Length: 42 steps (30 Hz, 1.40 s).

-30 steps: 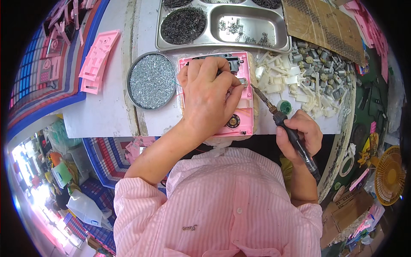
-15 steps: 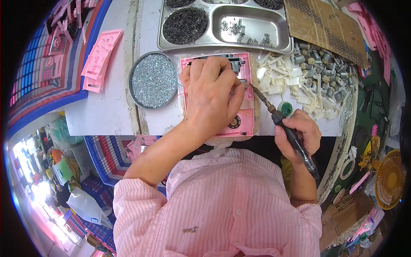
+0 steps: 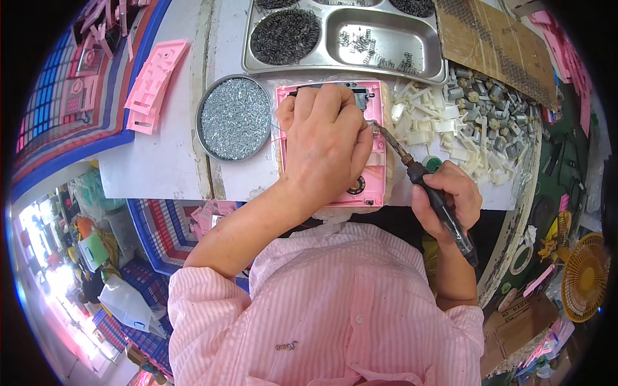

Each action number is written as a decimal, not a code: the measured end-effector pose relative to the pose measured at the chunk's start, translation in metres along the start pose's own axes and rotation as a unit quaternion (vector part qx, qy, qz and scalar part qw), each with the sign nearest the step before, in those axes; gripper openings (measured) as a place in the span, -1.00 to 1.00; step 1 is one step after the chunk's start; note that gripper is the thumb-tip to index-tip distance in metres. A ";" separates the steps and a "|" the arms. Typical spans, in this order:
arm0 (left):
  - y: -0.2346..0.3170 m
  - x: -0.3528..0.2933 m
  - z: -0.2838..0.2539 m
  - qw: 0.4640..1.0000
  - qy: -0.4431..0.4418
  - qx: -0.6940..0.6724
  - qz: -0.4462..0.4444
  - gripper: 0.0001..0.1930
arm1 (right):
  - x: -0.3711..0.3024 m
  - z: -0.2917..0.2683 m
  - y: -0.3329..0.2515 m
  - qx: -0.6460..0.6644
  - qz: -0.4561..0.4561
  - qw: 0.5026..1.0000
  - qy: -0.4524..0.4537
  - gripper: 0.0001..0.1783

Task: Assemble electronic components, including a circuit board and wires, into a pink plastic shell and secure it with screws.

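A pink plastic housing [image 3: 374, 186] lies on a pale pad at the table's front edge, with dark parts along its far side and a small round black part near its front. Over it bends my left hand [image 3: 322, 145], its fingers curled and pressed together; what they pinch is hidden beneath them. A thin red wire shows beside that hand. My right hand [image 3: 456, 198] grips the dark handle of a soldering iron [image 3: 443, 211]. The iron's tip meets a small metal part at the housing's right side, close to my left fingertips.
Left of the housing stands a round dish [image 3: 201, 132] of small metal pieces. Behind is a steel compartment tray [image 3: 347, 69] holding dark springs. White plastic parts [image 3: 444, 125] and small motors [image 3: 499, 122] are heaped at right, near a green solder spool [image 3: 432, 163]. Pink panels [image 3: 154, 83] lie left.
The whole view has shifted slightly. My left fingers have moved a little over the housing, while the soldering iron's tip stays at the same spot on its right side.
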<state>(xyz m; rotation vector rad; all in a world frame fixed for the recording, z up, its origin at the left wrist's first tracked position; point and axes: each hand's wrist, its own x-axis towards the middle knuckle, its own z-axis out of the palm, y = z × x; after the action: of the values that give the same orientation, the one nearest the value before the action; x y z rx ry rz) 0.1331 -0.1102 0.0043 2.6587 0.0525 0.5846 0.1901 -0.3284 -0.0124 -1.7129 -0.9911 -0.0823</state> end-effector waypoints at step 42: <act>-0.026 -0.024 -0.032 0.850 0.007 -0.458 -0.262 -0.88 | 0.090 0.065 -0.042 0.190 0.237 0.952 -0.046 -0.55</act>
<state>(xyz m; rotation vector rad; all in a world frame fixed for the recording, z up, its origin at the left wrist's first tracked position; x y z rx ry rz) 0.0995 -0.0774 0.0108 1.6009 0.3876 0.3145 0.1947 -0.2217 0.0390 -1.5564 -0.5887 0.4775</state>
